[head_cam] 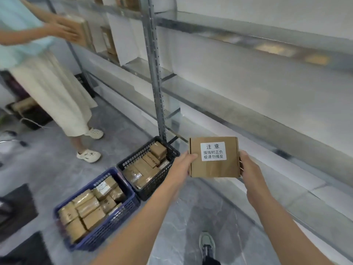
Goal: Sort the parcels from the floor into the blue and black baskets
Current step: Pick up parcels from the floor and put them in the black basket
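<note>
A white rectangular label [213,151] is seen on the front of the flat brown cardboard parcel [214,167]. It is printed in black with the heading 注意 and, below it, 接线时正负极请勿接反. A smaller white label [103,187] is seen on one parcel in the basket of blue plastic lattice [118,217], but its print cannot be read.

The flat brown parcel is held in the air, face toward the camera, to the right of the basket of black plastic lattice [160,178] and in front of the lower shelves of the grey metal shelving rack [156,83]. Its left edge is gripped by the left hand [181,167], thumb laid on the front face. Its right edge is gripped by the right hand [250,169], fingers curled behind it.

The two baskets are set touching one another on the grey marbled floor [172,226], and the far corner of the black one is at the foot of the rack's upright post. Both are filled close to the rim with brown taped parcels. A strip of bare floor is left between the baskets and the rack, where a grey shoe [207,243] is planted. A second person in a pale skirt [53,88] stands at the rack, to the left beyond the baskets.

The held parcel is clean, square-cornered and closed, with folded tabs showing along its side edges.
</note>
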Tool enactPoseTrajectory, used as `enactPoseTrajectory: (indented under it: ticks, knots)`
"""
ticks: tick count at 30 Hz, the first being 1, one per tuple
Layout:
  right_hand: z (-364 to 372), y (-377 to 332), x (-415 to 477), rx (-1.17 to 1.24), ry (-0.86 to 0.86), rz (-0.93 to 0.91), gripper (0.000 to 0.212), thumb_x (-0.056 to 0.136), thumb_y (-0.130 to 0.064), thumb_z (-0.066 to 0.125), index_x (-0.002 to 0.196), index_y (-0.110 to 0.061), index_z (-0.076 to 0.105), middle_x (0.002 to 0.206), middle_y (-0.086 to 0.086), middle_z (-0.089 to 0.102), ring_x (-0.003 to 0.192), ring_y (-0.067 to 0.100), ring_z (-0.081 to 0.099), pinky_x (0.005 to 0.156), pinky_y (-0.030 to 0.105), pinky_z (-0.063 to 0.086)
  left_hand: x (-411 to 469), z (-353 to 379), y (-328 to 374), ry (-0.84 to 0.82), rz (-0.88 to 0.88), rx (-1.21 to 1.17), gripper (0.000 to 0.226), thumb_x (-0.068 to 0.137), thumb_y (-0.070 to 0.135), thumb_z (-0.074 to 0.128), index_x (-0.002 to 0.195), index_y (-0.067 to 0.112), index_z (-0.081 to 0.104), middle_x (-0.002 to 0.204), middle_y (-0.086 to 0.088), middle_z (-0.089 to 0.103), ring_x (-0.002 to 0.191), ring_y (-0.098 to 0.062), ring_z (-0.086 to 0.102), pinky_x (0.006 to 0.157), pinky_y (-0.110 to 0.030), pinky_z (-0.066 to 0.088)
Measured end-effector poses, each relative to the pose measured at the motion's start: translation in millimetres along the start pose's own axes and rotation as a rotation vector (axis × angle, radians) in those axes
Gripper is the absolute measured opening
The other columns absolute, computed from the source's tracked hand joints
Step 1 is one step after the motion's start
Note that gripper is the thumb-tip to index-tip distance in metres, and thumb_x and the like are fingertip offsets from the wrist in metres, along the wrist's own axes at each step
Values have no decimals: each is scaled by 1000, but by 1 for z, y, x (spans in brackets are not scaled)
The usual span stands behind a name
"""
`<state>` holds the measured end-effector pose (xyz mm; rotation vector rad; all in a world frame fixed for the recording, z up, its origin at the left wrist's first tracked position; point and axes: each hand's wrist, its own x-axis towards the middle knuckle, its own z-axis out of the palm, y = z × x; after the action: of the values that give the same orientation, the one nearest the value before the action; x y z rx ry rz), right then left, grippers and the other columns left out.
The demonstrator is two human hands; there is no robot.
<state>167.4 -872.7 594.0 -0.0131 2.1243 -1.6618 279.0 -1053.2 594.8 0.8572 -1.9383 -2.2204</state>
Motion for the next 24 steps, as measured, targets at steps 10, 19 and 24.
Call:
enactPoseTrajectory:
  ticks: [10, 19, 24]
  knots:
    - [108, -25, 132, -114, -341, -7, 49, 112, -43, 34, 99, -30, 79, 94, -16, 79, 89, -3, 70, 74, 19, 45, 83, -68, -9, 356, -166, -79, 18, 108, 33, 50, 108, 42, 66, 99, 32, 72, 95, 12, 64, 85, -22, 48]
    - [194, -34, 191, -245, -572, 30, 41, 111, -34, 35, 99, -23, 73, 110, 0, 74, 96, 9, 66, 76, 28, 45, 120, -113, -25, 572, -269, -185, 60, 85, 60, 55, 140, 37, 60, 138, 15, 66, 132, -13, 57, 116, -43, 40]
    - [249, -26, 218, -329, -632, 55, 44, 106, -43, 37, 112, -26, 76, 113, -6, 77, 103, 5, 70, 91, 34, 52, 154, -159, -42, 647, -372, -263, 66, 92, 59, 58, 153, 38, 45, 154, 12, 48, 139, -11, 46, 118, -43, 38]
